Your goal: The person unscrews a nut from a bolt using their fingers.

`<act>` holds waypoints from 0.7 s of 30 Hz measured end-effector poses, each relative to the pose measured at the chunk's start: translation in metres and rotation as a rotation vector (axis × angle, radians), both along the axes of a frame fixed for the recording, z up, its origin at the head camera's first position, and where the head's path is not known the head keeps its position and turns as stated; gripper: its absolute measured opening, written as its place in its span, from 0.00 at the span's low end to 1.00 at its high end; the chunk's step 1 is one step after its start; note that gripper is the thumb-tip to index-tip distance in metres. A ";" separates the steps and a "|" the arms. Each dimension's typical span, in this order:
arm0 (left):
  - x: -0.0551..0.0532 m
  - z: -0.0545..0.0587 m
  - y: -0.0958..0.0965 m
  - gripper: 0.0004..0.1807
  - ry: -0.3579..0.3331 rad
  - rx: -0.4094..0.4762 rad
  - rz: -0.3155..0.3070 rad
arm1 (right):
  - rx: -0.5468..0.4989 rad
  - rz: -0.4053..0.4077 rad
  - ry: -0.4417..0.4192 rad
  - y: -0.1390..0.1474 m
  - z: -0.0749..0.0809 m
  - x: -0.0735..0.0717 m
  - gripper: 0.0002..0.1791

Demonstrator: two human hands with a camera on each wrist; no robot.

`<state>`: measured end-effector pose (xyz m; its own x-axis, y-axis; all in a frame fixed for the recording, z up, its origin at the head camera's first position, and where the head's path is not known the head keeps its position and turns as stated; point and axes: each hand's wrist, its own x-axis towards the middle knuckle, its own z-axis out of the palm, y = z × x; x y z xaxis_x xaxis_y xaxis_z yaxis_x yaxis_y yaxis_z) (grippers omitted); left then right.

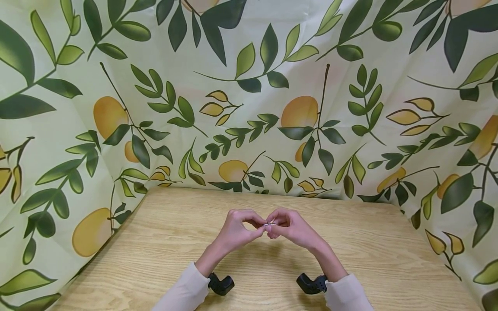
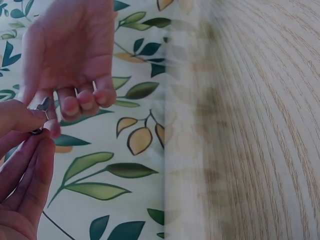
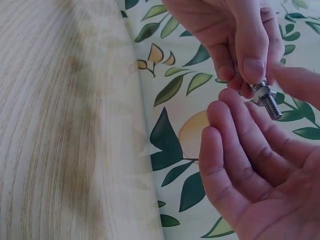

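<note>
A small silver bolt [image 3: 272,106] with a hex nut [image 3: 261,93] on its thread is held above the table between both hands. My left hand [image 1: 241,226] pinches the bolt's head end between thumb and fingers, which hide the head. The bare thread points toward my right palm. At the nut, the thumb and index fingertip of my right hand [image 1: 292,226] close in from either side, while its other fingers extend loosely. In the left wrist view the bolt's threaded tip [image 2: 44,104] shows beside the right index finger.
Beneath the hands lies a light wood-grain table [image 1: 175,250]. Cloth printed with leaves and fruit [image 1: 249,129] hangs behind the table and along both sides. Black wrist devices [image 1: 221,284] sit on both forearms, at the cuffs of pale sleeves.
</note>
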<state>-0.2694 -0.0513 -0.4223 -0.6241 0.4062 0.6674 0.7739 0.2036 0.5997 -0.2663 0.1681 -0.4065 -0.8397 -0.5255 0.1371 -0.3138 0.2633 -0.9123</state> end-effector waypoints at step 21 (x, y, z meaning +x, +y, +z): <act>0.000 0.000 0.000 0.05 -0.013 0.006 0.003 | 0.021 0.006 -0.035 0.001 -0.001 0.000 0.16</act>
